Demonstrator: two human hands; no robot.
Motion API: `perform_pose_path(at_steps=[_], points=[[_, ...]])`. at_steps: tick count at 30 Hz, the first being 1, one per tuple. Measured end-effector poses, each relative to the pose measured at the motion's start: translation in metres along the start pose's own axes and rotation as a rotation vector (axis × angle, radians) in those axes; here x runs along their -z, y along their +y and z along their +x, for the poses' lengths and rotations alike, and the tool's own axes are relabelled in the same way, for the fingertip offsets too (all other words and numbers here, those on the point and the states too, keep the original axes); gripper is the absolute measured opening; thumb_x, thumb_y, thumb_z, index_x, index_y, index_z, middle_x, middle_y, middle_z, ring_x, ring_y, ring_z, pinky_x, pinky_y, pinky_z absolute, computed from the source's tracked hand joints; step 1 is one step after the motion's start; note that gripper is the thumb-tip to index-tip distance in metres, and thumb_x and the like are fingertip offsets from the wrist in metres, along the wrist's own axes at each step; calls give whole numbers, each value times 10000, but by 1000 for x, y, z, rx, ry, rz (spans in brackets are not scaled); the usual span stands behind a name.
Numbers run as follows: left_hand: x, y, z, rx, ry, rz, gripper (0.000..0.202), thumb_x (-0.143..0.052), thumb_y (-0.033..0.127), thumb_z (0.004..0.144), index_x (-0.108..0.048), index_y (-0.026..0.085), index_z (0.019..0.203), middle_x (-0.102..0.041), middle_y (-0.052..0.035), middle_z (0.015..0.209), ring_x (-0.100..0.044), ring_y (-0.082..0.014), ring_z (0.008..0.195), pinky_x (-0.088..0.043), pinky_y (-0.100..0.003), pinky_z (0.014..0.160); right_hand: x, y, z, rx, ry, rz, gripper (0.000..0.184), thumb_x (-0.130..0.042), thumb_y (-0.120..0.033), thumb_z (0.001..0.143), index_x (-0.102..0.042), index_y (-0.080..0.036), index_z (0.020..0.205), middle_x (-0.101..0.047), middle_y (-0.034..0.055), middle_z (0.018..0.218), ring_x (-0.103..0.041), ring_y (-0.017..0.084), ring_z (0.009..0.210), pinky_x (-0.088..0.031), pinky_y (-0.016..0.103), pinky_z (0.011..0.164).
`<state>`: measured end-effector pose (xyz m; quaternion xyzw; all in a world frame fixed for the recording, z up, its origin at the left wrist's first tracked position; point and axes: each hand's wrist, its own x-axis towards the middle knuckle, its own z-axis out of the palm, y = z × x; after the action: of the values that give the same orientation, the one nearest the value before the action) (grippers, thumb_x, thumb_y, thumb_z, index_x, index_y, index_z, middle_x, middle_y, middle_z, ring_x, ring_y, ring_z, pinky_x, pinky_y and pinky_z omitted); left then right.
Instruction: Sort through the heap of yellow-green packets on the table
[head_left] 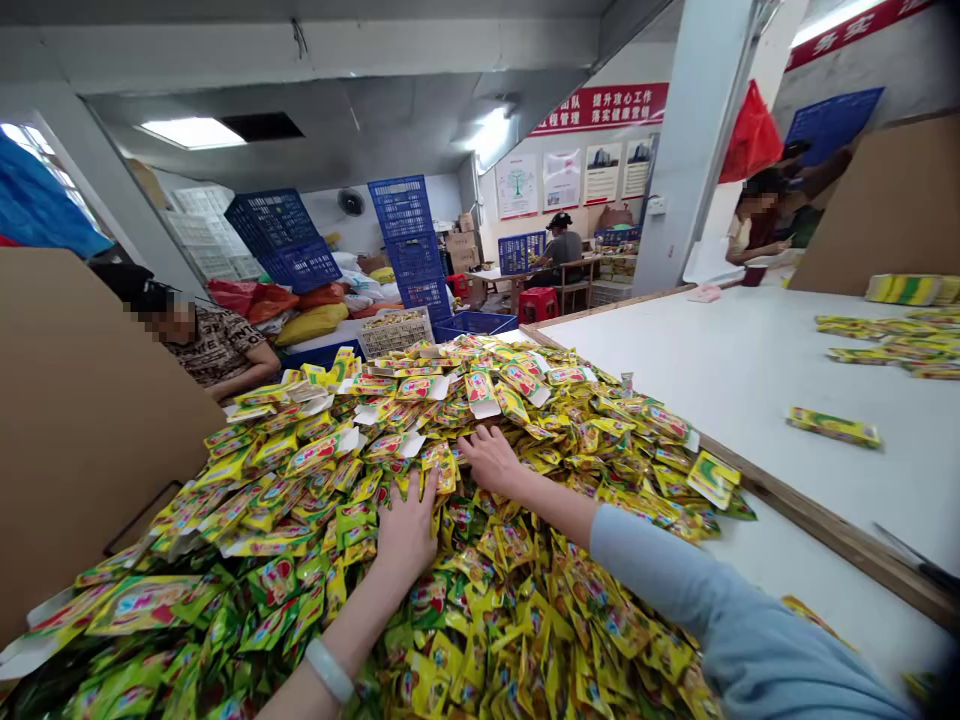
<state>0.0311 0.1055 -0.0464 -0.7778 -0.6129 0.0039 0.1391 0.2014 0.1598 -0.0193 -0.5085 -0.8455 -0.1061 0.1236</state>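
A big heap of yellow-green printed sachets and flat cartons (360, 470) covers the near table. My left hand (409, 530) lies palm down on the heap, fingers stretched forward over the packets; a pale bangle is on that wrist. My right hand (491, 460), in a light blue sleeve, rests just beyond it with fingers spread and dug into the sachets. Neither hand visibly grips a packet.
A brown cardboard sheet (75, 420) stands at the left, with a seated person (210, 345) behind it. The white table (750, 360) to the right carries scattered packets (832, 427) and stacks (904, 290). Blue crates (405, 230) and other workers (765, 225) are at the back.
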Motion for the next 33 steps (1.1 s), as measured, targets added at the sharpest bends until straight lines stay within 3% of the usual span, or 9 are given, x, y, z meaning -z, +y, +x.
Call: perform_pose_path(at_steps=[5, 9, 12, 16, 19, 22, 25, 29, 33], points=[[17, -33, -19, -79, -18, -93, 769, -435, 39, 663, -247, 254, 1377, -417, -96, 1353, -562, -274, 1007, -499, -361, 754, 35, 17, -42, 2, -5, -19, 213, -521, -279, 864, -572, -155, 1030, -589, 64, 985, -534, 221, 948, -418, 409, 830], [34, -42, -55, -157, -24, -181, 753, -382, 3, 649, -321, 298, 1339, -445, -13, 1343, -566, -192, 1042, -499, -289, 808, 67, 54, -90, -72, 57, 6, 319, -509, -220, 817, -555, -220, 1133, -626, 71, 945, -534, 235, 922, -404, 345, 816], [28, -20, -95, -342, 55, -176, 854, -384, -45, 603, -279, 361, 1346, -452, 26, 1345, -513, -219, 1135, -512, -296, 793, 81, 95, -114, -205, 144, 25, 360, -459, -260, 841, -504, -254, 1198, -614, 55, 1022, -545, 232, 912, -417, 333, 791], [4, 33, -139, -644, 367, -62, 689, -423, 42, 739, -289, 319, 1356, -475, 19, 1328, -431, -310, 1197, -509, -346, 784, 80, 151, -112, -434, 275, 33, 394, -365, -255, 862, -443, -179, 1241, -558, 135, 1100, -524, 292, 945, -415, 401, 769], [1, 60, -160, -617, 407, -76, 617, -475, 143, 784, -304, 316, 1351, -415, -7, 1373, -303, -371, 1264, -459, -437, 857, 70, 171, -93, -466, 274, 72, 426, -431, -233, 813, -444, -129, 1225, -540, 176, 1108, -460, 352, 1038, -364, 481, 839], [20, 42, -170, -427, 225, -280, 603, -518, 232, 795, -294, 406, 1328, -364, 2, 1402, -214, -375, 1305, -287, -594, 976, 56, 150, -78, -365, 224, 155, 496, -527, -248, 766, -422, -123, 1235, -482, 180, 1206, -343, 371, 1170, -283, 521, 929], [32, -30, -156, -170, 141, -427, 561, -452, 339, 828, -267, 304, 1356, -313, -77, 1422, -201, -315, 1323, -245, -547, 1024, 37, 98, -69, -192, 122, 282, 379, -475, -304, 840, -455, -181, 1199, -515, 119, 1189, -435, 279, 1122, -353, 406, 922], [4, -131, -108, 413, 58, -562, 626, -371, 515, 796, -382, 106, 1270, -444, -198, 1268, -363, -340, 1221, -240, -543, 1017, 3, 23, -48, -85, -71, 417, 317, -506, -424, 849, -561, -189, 1055, -615, 69, 996, -577, 206, 889, -462, 331, 776], [-30, -140, -77, 403, -8, -655, 625, -389, 560, 778, -404, 138, 1239, -516, -165, 1170, -479, -318, 1118, -370, -487, 940, -19, -25, -29, -174, -107, 455, 393, -473, -424, 886, -478, -156, 1173, -532, 93, 1131, -551, 226, 959, -463, 428, 805]])
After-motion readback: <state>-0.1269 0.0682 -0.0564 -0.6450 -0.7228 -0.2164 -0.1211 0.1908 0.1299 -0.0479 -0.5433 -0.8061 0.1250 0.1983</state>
